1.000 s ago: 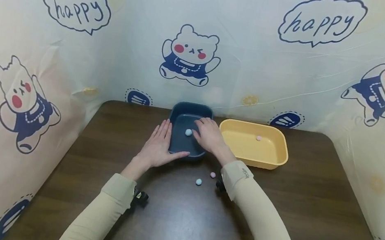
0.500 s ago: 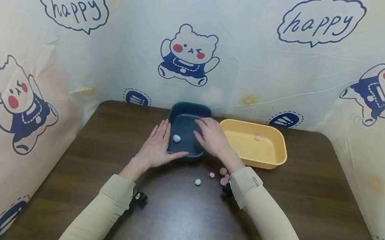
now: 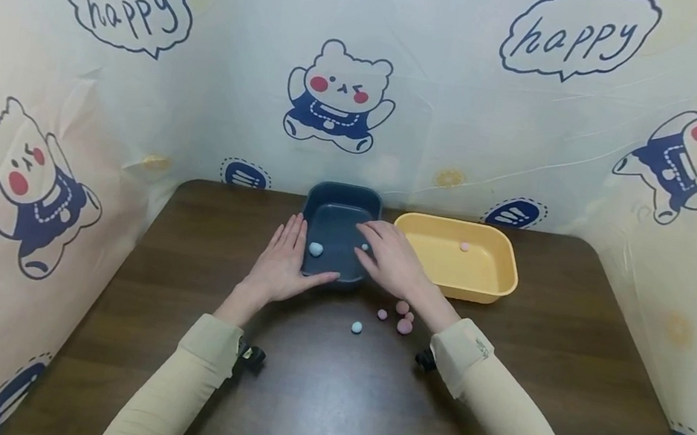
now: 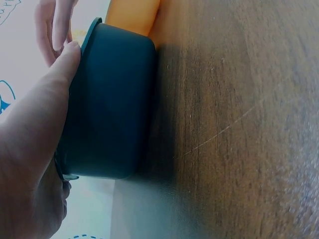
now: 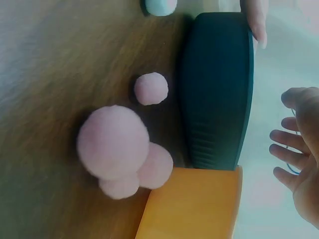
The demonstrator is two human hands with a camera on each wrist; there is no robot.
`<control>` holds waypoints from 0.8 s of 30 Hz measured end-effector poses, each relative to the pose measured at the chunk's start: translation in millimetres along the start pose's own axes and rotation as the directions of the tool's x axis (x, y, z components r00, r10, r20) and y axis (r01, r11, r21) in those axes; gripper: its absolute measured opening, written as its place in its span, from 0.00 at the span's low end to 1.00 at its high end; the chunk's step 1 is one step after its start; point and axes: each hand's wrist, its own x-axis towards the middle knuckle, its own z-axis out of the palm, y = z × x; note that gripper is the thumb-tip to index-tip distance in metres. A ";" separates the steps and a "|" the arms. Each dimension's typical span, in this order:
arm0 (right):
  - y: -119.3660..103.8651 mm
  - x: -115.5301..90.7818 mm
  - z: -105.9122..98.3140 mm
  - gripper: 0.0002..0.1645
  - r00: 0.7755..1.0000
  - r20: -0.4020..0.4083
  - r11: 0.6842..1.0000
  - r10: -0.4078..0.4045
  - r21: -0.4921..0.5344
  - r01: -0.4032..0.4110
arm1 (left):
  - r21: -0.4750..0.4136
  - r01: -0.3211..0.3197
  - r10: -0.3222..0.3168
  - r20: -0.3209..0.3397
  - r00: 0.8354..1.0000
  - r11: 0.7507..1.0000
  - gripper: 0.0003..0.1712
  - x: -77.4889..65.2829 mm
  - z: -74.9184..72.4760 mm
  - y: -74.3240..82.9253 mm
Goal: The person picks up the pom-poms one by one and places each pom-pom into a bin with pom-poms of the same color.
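My left hand (image 3: 281, 264) lies against the left side of the dark blue box (image 3: 346, 188), its fingers straight, its thumb along the near rim. Over the box's right part hovers my right hand (image 3: 390, 257), fingers apart and gripping nothing. A light blue ball (image 3: 315, 249) sits in the box at the left. A smaller light blue ball (image 3: 365, 247) shows between the right thumb and fingers; whether it touches them or the box floor I cannot tell. In the right wrist view the right hand (image 5: 301, 144) has spread fingers above the rim.
A yellow box (image 3: 494, 281) holding a small pink ball (image 3: 464, 247) stands right of the blue one. On the brown table (image 3: 320, 409), nearer me, lie a light blue ball (image 3: 357, 328), a small pink ball (image 3: 382, 314) and a clump of pink balls (image 3: 404, 326).
The larger blue ball has moved left inside the box. The smaller one has come into view by the right thumb. My right hand has shifted slightly right and nearer, uncovering the pink clump.
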 end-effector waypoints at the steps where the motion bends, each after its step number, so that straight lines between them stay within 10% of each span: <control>1: -0.3 -2.4 -1.1 0.30 1.000 0.000 1.000 -0.006 0.001 0.006 | 0.000 0.000 0.000 -0.002 1.000 1.000 0.80 0.2 0.0 -0.2; 24: -3.9 -64.1 -8.0 0.40 0.995 0.011 0.991 -0.103 0.085 0.102 | 0.002 -0.005 0.005 -0.026 1.000 1.000 0.80 -0.9 -0.1 0.9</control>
